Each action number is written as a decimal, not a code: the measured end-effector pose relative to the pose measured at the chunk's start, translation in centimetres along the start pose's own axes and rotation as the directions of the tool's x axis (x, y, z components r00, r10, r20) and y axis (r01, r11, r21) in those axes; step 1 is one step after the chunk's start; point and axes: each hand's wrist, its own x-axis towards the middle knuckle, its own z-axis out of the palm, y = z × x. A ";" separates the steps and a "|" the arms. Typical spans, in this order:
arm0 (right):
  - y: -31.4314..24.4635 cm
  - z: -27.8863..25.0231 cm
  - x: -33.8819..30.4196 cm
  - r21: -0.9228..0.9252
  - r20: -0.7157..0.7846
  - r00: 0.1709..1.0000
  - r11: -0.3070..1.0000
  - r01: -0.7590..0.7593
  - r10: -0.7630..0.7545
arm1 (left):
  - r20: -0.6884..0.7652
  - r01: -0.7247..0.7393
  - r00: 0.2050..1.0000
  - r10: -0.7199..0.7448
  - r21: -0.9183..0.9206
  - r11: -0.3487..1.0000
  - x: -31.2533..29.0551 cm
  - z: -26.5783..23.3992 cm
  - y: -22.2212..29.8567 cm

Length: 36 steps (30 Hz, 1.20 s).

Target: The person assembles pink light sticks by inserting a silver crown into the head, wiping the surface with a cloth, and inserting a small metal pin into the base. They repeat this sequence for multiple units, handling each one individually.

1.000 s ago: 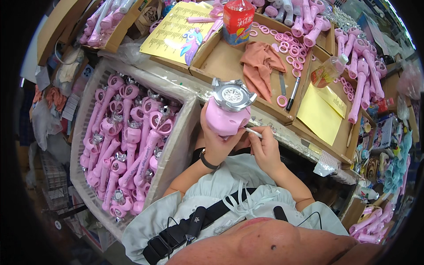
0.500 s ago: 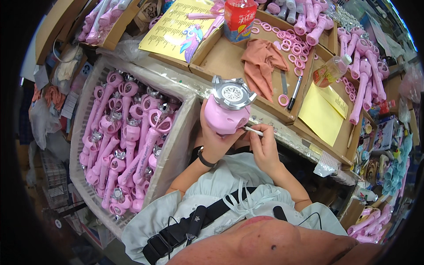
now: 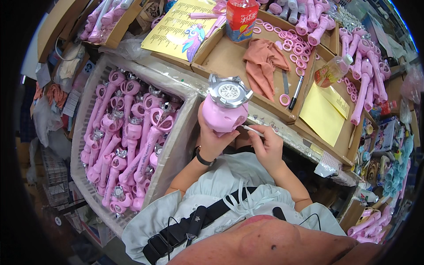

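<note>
My left hand (image 3: 215, 140) is wrapped round a pink plastic toy wand head (image 3: 224, 117), cupping it from below. On top of it sits a silver crown-shaped cap (image 3: 229, 92) with a round patterned disc, tilted toward me. Between the thumb and fingers of my right hand (image 3: 268, 145) is a thin white stick (image 3: 252, 130) that looks like a cotton swab. Its far end meets the lower right side of the pink head, by an opening there. The wand's lower part is hidden behind my left hand.
Left of me stands a white crate (image 3: 176, 145) full of pink wands (image 3: 143, 161). Ahead, a cardboard tray (image 3: 216, 57) has an orange cloth (image 3: 264, 66), a marker (image 3: 296, 93) and pink rings (image 3: 297, 48). A red-labelled bottle (image 3: 241, 22) and yellow paper (image 3: 321, 115) are close by.
The wand head has shifted slightly left in my left hand. My right hand has turned a little, and the stick still touches the head's lower right side.
</note>
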 end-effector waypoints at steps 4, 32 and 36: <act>-0.4 -0.3 0.5 -0.224 0.043 0.987 0.961 0.162 -0.157 | -0.022 0.029 0.999 -0.028 0.030 0.999 -0.3 -0.1 -0.1; -0.7 -3.1 1.5 -0.415 0.367 0.881 0.796 0.441 -0.297 | 0.017 -0.239 0.971 0.239 0.128 0.963 -0.4 0.9 1.3; -0.5 -3.5 0.9 -0.204 0.345 0.932 0.961 0.189 -0.110 | 0.072 -0.328 0.945 0.320 0.169 0.929 -0.7 1.4 1.6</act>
